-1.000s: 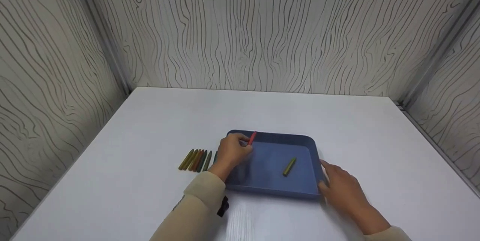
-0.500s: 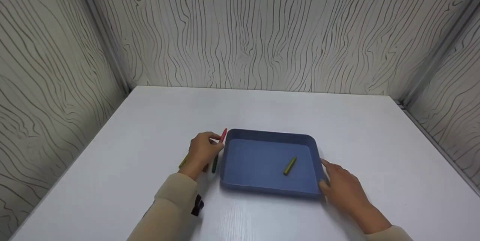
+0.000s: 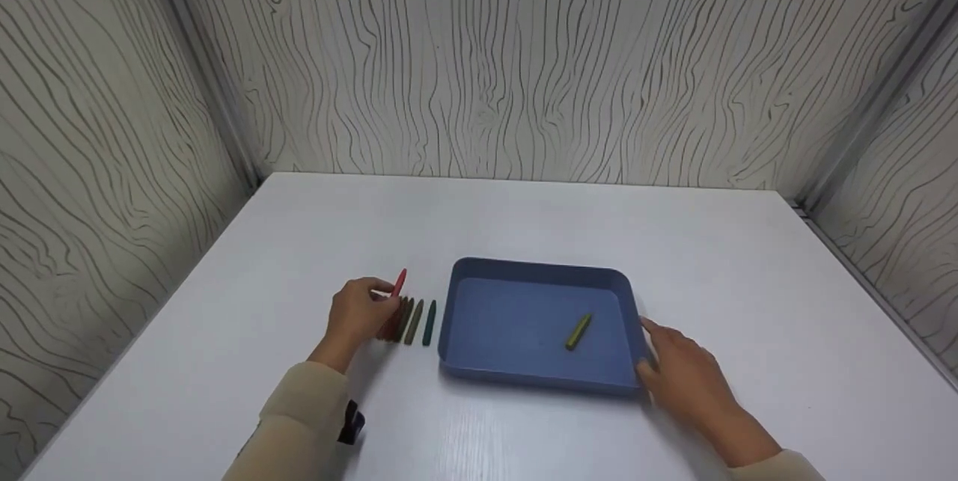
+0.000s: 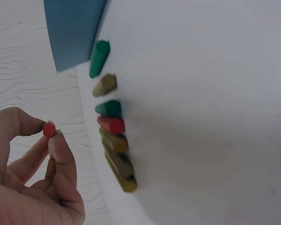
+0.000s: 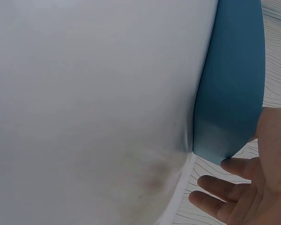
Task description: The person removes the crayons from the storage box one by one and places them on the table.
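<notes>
My left hand [image 3: 361, 310] pinches a red crayon [image 3: 400, 283] between thumb and fingertips, held over a row of crayons on the table; in the left wrist view its end [image 4: 49, 129] points at the camera. That row holds a green crayon [image 3: 429, 324], a brown one [image 3: 415, 322], a dark green one [image 4: 110, 108], a red one [image 4: 111, 124] and yellowish ones beyond. To its right lies a blue tray [image 3: 516, 316] with one olive crayon [image 3: 578, 331] inside. My right hand [image 3: 685, 376] holds the tray's right side, its thumb partly hidden behind the wall [image 5: 229, 84].
A white table [image 3: 524, 436] bears the tray and the crayons. Wood-patterned panels [image 3: 494, 69] stand behind it and on both sides. The left hand hides part of the crayon row in the head view.
My left hand has moved left with the red crayon, from over the tray to over the crayon row. The right hand, the tray and the olive crayon have stayed in place.
</notes>
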`<state>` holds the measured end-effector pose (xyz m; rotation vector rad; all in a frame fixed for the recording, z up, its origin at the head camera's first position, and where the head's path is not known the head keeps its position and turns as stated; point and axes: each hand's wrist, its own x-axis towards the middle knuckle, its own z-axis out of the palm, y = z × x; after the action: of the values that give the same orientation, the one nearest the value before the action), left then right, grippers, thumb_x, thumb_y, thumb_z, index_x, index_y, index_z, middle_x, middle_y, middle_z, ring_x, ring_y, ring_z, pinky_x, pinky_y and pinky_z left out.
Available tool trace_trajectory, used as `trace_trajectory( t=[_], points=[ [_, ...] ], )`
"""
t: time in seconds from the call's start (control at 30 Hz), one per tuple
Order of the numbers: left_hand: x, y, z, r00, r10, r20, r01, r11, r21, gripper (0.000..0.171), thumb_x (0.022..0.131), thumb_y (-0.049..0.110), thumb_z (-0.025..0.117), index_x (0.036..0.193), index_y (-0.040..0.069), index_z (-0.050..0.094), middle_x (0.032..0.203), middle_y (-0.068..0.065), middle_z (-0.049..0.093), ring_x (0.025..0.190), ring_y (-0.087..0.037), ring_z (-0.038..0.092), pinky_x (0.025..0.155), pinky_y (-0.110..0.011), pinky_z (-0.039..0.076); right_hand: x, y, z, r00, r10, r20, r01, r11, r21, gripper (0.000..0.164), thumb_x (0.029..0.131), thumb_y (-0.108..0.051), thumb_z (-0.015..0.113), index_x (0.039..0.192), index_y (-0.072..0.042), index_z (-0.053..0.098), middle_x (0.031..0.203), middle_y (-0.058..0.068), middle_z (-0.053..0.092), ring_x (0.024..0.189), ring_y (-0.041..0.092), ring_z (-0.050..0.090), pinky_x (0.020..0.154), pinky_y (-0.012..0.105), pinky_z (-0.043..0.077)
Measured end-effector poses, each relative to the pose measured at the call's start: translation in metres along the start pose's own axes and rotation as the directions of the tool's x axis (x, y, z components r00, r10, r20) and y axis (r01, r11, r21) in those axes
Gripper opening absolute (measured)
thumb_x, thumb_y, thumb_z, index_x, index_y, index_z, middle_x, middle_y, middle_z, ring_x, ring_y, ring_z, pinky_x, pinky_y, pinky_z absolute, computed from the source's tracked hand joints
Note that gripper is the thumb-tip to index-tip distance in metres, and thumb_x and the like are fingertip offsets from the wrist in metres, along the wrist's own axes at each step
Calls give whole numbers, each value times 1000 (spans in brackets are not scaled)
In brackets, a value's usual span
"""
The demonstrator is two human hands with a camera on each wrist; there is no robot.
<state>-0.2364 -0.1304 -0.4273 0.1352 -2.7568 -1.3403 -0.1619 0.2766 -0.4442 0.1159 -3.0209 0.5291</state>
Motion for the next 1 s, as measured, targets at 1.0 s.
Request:
trace_trajectory(
  t=[1.0],
  points=[
    [1, -43, -25, 990, -126, 69, 117, 987, 113, 28, 88, 10, 59, 111, -6, 65, 102, -17, 64, 92, -28, 59, 81, -44, 47, 0, 2, 1, 1000, -13, -20, 13, 1000, -6, 57, 89, -16, 56, 140, 4, 39, 133, 29, 47, 122, 48, 42, 98, 61, 30]
  ],
)
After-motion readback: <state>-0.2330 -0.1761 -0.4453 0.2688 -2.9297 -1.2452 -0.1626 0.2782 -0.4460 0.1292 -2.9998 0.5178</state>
